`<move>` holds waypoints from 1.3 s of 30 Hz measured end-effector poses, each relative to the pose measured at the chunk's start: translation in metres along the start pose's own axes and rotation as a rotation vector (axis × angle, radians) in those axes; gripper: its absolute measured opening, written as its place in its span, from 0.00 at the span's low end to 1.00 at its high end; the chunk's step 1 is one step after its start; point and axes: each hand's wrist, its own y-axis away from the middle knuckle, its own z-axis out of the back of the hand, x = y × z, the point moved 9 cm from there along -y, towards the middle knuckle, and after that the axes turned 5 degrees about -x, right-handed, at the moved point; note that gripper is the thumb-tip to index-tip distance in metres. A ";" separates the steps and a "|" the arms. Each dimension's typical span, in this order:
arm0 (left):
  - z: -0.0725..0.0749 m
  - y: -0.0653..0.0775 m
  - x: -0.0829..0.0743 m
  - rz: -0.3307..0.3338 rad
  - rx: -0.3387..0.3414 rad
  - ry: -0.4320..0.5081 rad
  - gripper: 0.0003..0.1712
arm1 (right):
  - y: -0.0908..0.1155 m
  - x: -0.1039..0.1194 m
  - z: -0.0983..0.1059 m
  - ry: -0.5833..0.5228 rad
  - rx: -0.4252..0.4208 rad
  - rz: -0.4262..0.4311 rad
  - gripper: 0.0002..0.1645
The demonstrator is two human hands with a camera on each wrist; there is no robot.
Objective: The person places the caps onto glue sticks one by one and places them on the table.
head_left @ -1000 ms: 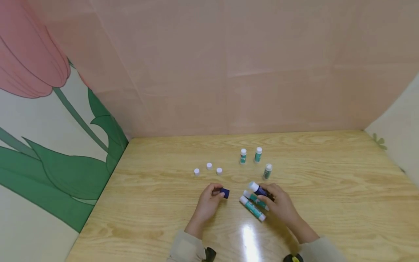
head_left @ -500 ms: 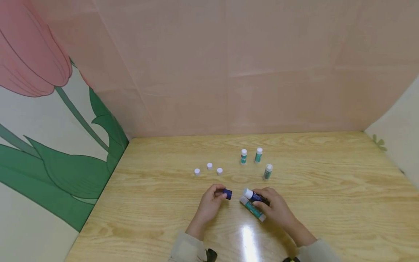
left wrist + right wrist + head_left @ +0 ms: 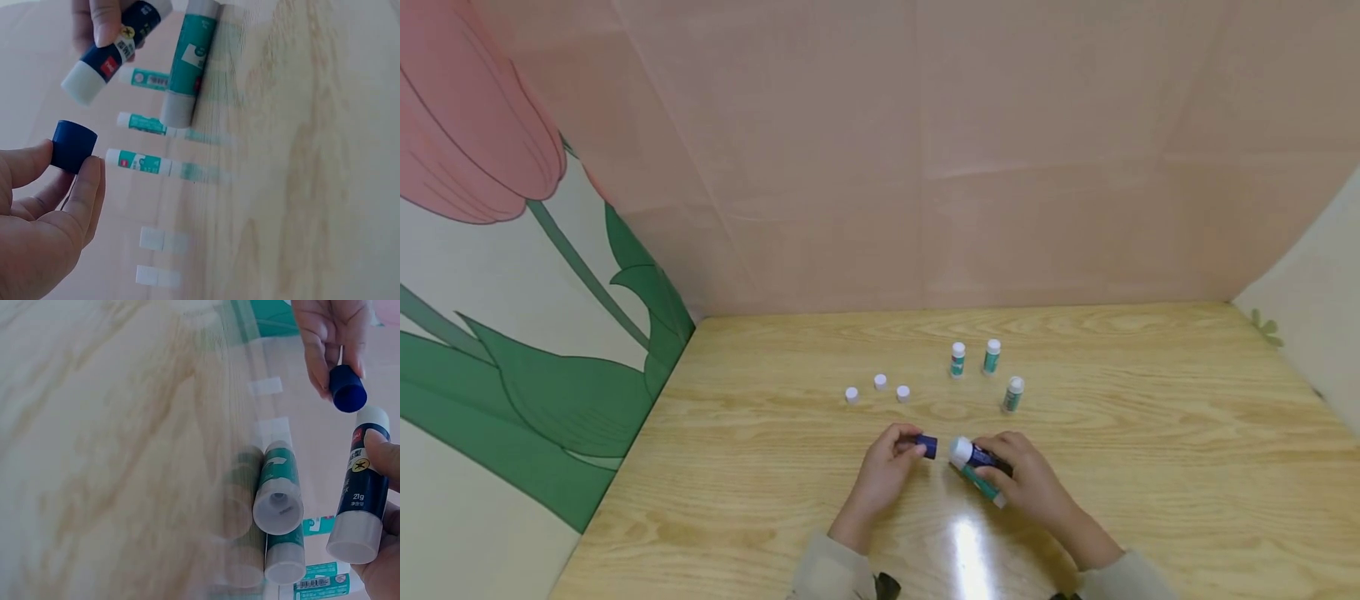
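Observation:
My left hand (image 3: 883,471) pinches a dark blue glue stick cap (image 3: 73,147) between thumb and fingers, its hollow end facing right. In my right hand (image 3: 1033,479) is a dark blue glue stick (image 3: 362,481), gripped round its barrel with its white uncapped end toward the cap. A small gap separates cap and stick. Below the right hand, a teal glue stick (image 3: 983,485) lies on the table. The right wrist view shows a second lying teal stick (image 3: 285,559) beside the first; in the head view the right hand and its stick hide it.
Three teal and white glue sticks stand upright farther back: one at left (image 3: 958,360), one in the middle (image 3: 992,357), one nearer (image 3: 1013,395). Three small white caps, the left (image 3: 852,396), the rear (image 3: 880,382) and the right (image 3: 903,393), sit on the wooden table (image 3: 760,417).
My right hand has moved left with the blue glue stick, over the lying sticks. My left hand has shifted slightly right with the cap, so the gap between them is narrower.

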 end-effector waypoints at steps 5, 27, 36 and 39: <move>-0.003 0.002 -0.001 -0.008 0.021 0.010 0.14 | 0.001 0.004 0.000 0.009 -0.007 0.025 0.20; -0.011 0.005 -0.005 -0.047 0.060 0.022 0.14 | 0.001 0.020 0.000 0.030 -0.058 0.155 0.22; -0.012 0.011 -0.015 -0.016 0.074 0.014 0.12 | 0.003 0.018 -0.001 0.027 -0.049 0.123 0.21; -0.011 0.017 -0.028 -0.017 0.070 0.014 0.10 | 0.003 0.018 -0.002 0.029 -0.047 0.119 0.21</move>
